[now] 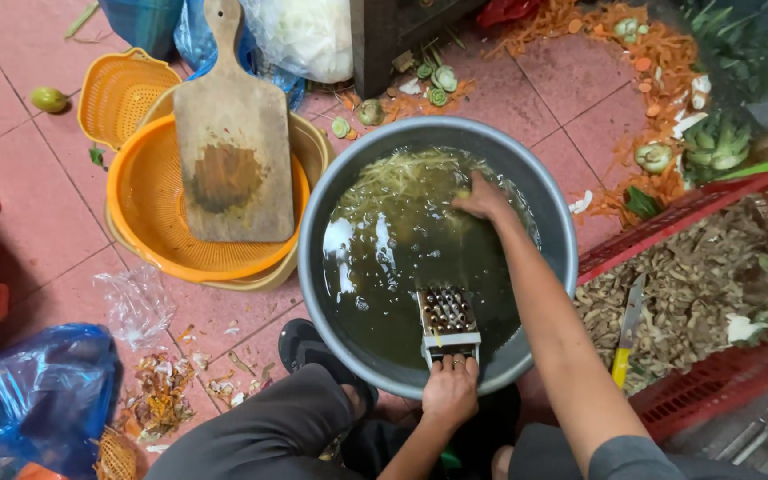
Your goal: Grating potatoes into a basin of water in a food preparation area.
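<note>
- While the person crouches over it, a grey metal basin (555,222) sits on the red tiled floor (28,169), holding murky greenish water with pale shreds (402,173) floating at its far side.
- The left hand (451,391) clenches the near end of a metal grater (447,323), fingers wrapped over its handle at the basin's near rim; the grater slants down into the water.
- The right hand (484,197) reaches across the basin and dips into the water beside the shreds; its fingers are curled downward, but whether they grasp anything I cannot tell.
- A dark sandal (306,345) is planted just left of the basin's near edge, above grey trouser legs.
- Left of the basin, an orange colander (148,213) nests in a paler bowl, and a wooden board (233,133) lies across it, handle pointing away.
- A second, yellow-orange basket (117,89) stands behind the colander, with a small green fruit (49,99) further left.
- On the right, a red crate (713,382) holds brown peelings (695,284); a knife (627,333) with a yellow handle lies among them.
- Orange scraps (624,36) and green vegetable ends are strewn over the floor beyond the basin.
- A blue bag (42,396) and a clear crumpled one (135,307) lie at the near left, with dried peel bits beside them.
</note>
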